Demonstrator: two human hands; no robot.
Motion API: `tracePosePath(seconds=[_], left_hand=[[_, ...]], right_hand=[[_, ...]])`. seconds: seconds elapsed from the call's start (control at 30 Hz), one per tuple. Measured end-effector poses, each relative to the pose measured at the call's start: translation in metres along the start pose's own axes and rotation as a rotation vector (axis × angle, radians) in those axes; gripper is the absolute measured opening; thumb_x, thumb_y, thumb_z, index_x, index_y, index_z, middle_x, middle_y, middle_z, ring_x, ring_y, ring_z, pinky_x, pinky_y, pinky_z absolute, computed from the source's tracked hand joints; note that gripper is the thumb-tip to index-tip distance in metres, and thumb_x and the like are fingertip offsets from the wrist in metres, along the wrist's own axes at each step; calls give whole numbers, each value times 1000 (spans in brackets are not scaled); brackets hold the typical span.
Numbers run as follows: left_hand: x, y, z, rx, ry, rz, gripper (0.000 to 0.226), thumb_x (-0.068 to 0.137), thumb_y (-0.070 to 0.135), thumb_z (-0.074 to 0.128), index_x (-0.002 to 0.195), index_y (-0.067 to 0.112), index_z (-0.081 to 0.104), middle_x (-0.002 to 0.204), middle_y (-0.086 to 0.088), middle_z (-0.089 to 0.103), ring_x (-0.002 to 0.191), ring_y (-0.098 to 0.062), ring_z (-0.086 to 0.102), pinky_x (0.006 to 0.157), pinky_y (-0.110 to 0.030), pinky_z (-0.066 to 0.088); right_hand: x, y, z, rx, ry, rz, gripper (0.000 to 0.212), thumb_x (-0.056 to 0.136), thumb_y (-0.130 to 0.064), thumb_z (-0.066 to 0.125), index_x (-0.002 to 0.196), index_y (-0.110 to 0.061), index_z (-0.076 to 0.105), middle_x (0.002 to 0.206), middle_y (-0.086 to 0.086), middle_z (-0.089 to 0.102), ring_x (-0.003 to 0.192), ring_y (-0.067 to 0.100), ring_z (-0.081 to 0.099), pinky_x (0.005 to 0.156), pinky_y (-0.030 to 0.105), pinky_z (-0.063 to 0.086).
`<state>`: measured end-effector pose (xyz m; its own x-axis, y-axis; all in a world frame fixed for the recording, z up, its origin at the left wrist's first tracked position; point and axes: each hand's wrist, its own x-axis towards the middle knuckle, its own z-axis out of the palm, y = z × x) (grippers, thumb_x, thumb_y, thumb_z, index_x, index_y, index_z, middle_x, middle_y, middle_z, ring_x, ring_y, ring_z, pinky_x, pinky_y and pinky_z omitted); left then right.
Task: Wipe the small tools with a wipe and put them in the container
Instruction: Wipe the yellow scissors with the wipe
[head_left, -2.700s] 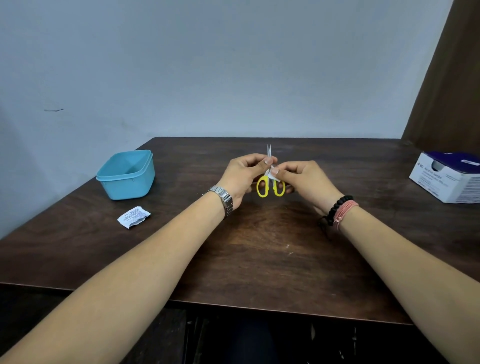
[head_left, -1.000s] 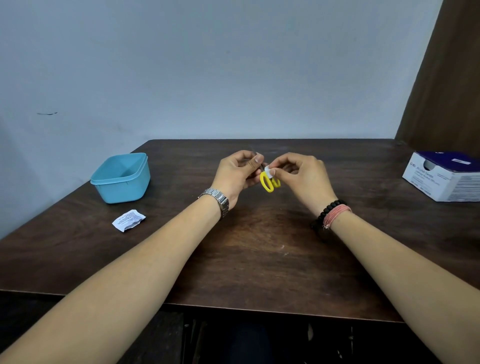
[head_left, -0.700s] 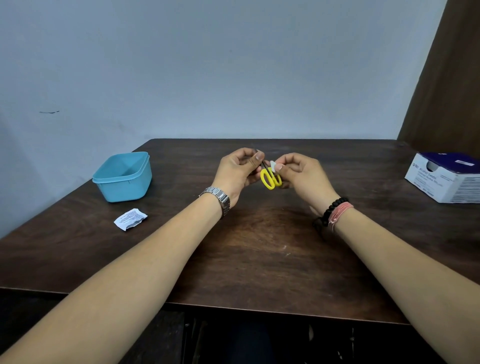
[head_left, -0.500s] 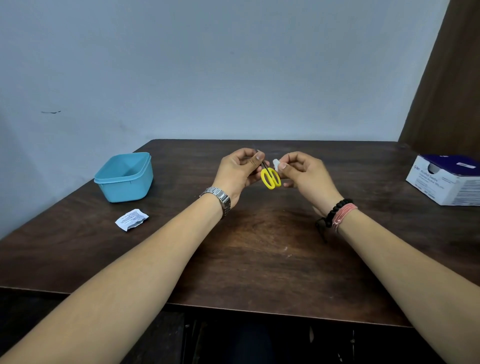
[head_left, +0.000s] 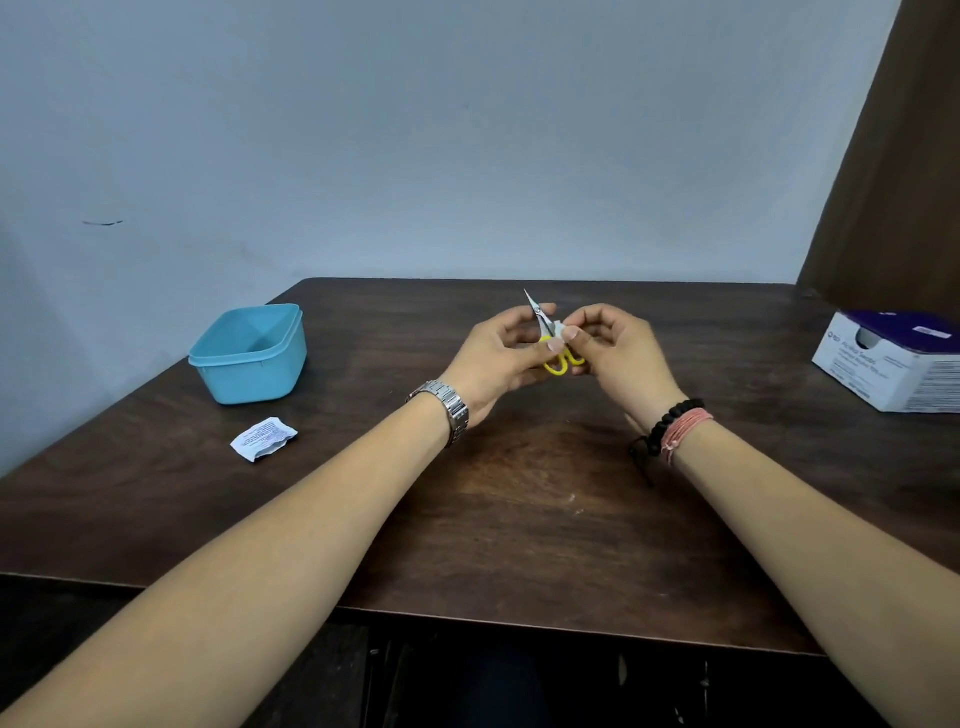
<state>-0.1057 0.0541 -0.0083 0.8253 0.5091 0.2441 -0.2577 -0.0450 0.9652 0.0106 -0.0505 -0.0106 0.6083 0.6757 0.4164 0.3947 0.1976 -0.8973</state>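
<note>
Scissors (head_left: 545, 332) are pinched upright in left hand (head_left: 498, 358) above mid-table, blades pointing up and away. Right hand (head_left: 618, 353) pinches wipe (head_left: 559, 328) against them. Container (head_left: 249, 356) sits empty well to the left, nearer the left hand.

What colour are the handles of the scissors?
Yellow handles on the scissors, seen in the head view.
</note>
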Motion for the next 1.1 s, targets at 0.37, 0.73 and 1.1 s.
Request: tracePosePath(seconds=[0.37, 0.73, 1.1], left_hand=[[3, -8, 0, 282, -74, 75, 31, 87, -1, 66, 115, 12, 68, 91, -9, 69, 77, -7, 62, 72, -21, 52], [6, -7, -5, 336, 32, 91, 54, 80, 5, 75, 130, 12, 54, 78, 0, 73, 72, -12, 67, 90, -33, 52], [5, -6, -8, 370, 61, 98, 59, 79, 5, 77, 131, 13, 50, 88, -7, 75, 79, -13, 70, 80, -27, 54]], right_hand=[[-4, -9, -2, -337, 151, -206, 5, 83, -12, 69, 81, -16, 69, 79, 0, 70, 65, 3, 55, 59, 7, 39], [-3, -7, -3, -426, 69, -173, 4, 80, -13, 72, 79, -16, 71, 73, -2, 68, 57, -2, 50, 56, 7, 38], [-3, -6, -3, -446, 40, -148, 6, 79, -14, 73, 75, -18, 71, 69, -7, 69, 57, -1, 53, 59, 13, 42]])
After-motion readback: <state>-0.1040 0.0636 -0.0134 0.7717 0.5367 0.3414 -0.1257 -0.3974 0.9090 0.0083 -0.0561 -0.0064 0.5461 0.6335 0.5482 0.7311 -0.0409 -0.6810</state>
